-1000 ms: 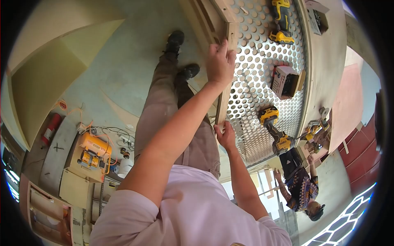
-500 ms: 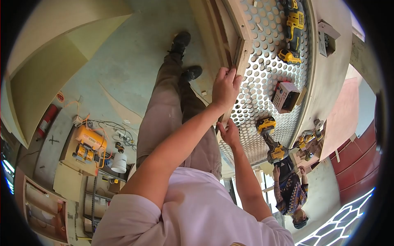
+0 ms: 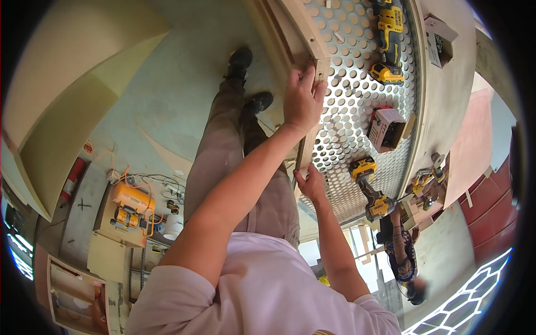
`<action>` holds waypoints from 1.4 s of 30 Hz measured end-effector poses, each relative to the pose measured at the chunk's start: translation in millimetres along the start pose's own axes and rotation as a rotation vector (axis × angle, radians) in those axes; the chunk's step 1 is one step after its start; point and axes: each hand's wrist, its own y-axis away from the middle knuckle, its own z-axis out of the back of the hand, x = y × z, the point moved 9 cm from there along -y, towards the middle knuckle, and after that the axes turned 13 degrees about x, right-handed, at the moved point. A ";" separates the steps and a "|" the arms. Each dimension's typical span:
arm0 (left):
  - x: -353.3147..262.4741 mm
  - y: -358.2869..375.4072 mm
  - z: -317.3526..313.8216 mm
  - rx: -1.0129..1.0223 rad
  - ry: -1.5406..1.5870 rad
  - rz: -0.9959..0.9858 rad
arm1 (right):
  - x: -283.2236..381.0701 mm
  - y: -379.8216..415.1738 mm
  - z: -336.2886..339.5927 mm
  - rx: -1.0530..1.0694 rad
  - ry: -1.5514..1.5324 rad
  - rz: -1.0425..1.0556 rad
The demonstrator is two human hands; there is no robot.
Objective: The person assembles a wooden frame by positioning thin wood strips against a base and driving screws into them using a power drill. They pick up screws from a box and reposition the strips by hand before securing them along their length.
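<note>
Gripping wooden frame [image 3: 301, 111] edge: left hand [image 3: 302, 99] closed near its corner | right hand [image 3: 309, 183] clasping lower end | perforated panel [image 3: 357, 100] beside, drill [image 3: 369, 187] on it

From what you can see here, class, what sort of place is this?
Probably a woodworking or fabrication workshop: yellow cordless drills lie on a perforated panel, a yellow compressor-like machine stands on the concrete floor, and both hands hold a wooden strip.

A woodworking workshop: yellow cordless drills [image 3: 389, 33] lie on a perforated white worktop [image 3: 346, 134], a yellow compressor [image 3: 127, 209] on the bare concrete floor [image 3: 167, 95].
</note>
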 end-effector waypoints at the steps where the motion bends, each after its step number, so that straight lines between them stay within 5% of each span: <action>1: 0.2 -3.6 0.2 -0.005 0.001 -0.006 | 4.2 0.2 2.7 -0.011 -0.010 0.007; 10: -7.3 -18.5 6.6 -0.021 -0.044 -0.017 | -12.3 4.9 -11.2 -0.012 -0.003 -0.160; 21: -13.8 -22.6 5.5 0.047 -0.048 -0.061 | 8.7 13.6 -5.5 -0.256 -0.004 -0.235; 31: 51.8 -35.2 -5.2 0.137 0.360 0.227 | 4.8 11.6 -3.6 -0.185 -0.087 -0.247; 39: 0.0 -17.8 2.7 0.080 -0.116 -0.212 | 1.1 7.5 -3.0 -0.151 -0.117 -0.225; 42: 17.9 -4.6 -14.4 0.265 0.150 0.167 | 0.0 4.9 -0.6 -0.142 -0.135 -0.211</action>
